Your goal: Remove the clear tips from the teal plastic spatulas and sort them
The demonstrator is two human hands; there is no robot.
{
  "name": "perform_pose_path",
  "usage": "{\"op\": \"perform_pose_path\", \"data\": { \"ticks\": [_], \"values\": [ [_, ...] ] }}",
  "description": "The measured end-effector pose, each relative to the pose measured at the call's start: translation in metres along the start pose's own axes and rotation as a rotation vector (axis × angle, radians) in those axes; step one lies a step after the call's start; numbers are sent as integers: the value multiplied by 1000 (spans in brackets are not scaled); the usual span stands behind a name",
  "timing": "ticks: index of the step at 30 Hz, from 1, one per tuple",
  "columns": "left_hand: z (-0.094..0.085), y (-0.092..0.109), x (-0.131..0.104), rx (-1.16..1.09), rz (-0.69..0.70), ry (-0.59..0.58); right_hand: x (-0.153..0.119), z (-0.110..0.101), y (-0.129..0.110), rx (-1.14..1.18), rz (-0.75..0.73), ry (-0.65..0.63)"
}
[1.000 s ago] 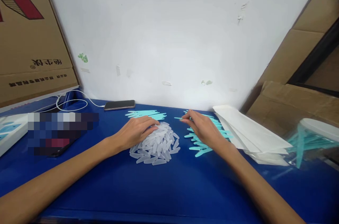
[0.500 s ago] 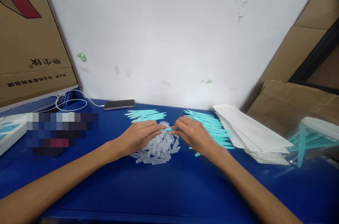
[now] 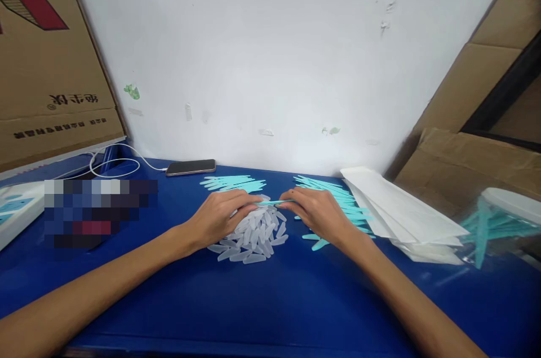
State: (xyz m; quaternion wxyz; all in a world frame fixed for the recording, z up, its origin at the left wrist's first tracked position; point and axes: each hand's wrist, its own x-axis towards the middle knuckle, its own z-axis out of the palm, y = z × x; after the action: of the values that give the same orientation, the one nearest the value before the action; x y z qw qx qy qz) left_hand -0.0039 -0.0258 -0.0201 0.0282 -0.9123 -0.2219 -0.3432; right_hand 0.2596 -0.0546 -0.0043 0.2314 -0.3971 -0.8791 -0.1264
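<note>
My left hand [image 3: 224, 212] and my right hand [image 3: 315, 208] face each other, both pinching a thin turquoise stick [image 3: 274, 202] that lies level between their fingertips. Whether a clear piece sits on its left end is hidden by my left fingers. Just beneath is a heap of translucent whitish pieces [image 3: 256, 234] on the blue table [image 3: 262, 307]. Behind my left hand lies a small group of turquoise sticks [image 3: 232, 182]. A larger spread of turquoise sticks [image 3: 338, 195] is partly covered by my right hand.
White paper sleeves [image 3: 397, 206] lie to the right, beside a clear container of turquoise sticks [image 3: 502, 222]. A phone [image 3: 191, 167] with a white cable rests by the wall. Cardboard boxes [image 3: 54, 65] stand on both sides. A blurred patch covers things at left.
My hands have moved slightly apart, and more of the turquoise stick shows between them. My right hand has shifted a little to the right, uncovering more loose sticks below it.
</note>
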Motion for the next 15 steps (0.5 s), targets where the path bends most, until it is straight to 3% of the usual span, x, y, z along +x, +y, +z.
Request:
{"op": "perform_pose_path", "data": {
  "ticks": [9,15],
  "values": [
    [-3,6,-2,75,90,-22,0,7,-15,58,-29,80],
    [-6,2,4,133,4,-68,4,1,-9,-33,-13,-43]
  ]
}}
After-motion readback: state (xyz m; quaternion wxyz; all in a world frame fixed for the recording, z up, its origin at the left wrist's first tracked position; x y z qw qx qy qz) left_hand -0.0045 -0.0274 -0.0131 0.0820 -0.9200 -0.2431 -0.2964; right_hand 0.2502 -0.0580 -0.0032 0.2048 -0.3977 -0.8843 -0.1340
